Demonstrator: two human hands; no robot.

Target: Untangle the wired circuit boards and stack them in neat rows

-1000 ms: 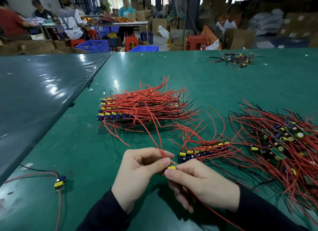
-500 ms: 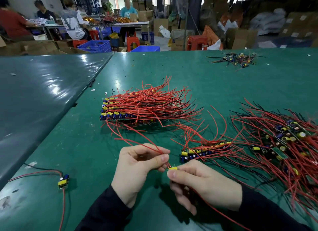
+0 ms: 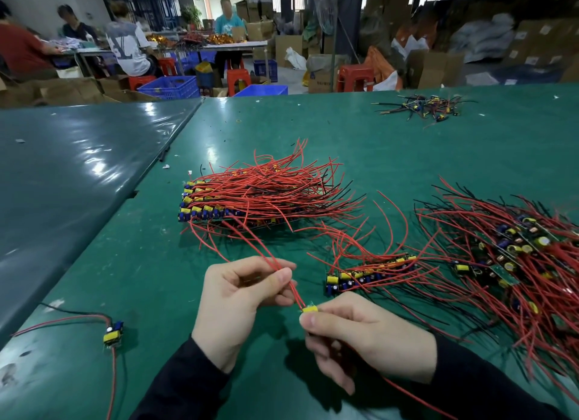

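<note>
From the head camera, my right hand [image 3: 360, 335] pinched a small circuit board [image 3: 310, 309] by its yellow part between thumb and forefinger, low over the green table [image 3: 407, 150]. My left hand [image 3: 238, 297] pinched that board's red wires [image 3: 282, 271] just above it, fingers curled round them. By my reckoning the job was partway: a big neat stack [image 3: 225, 206] lay ahead, a short new row [image 3: 366, 274] sat right of my hands, but the tangled heap [image 3: 507, 256] at far right was still large, and one stray board [image 3: 113, 333] lay apart at left
</note>
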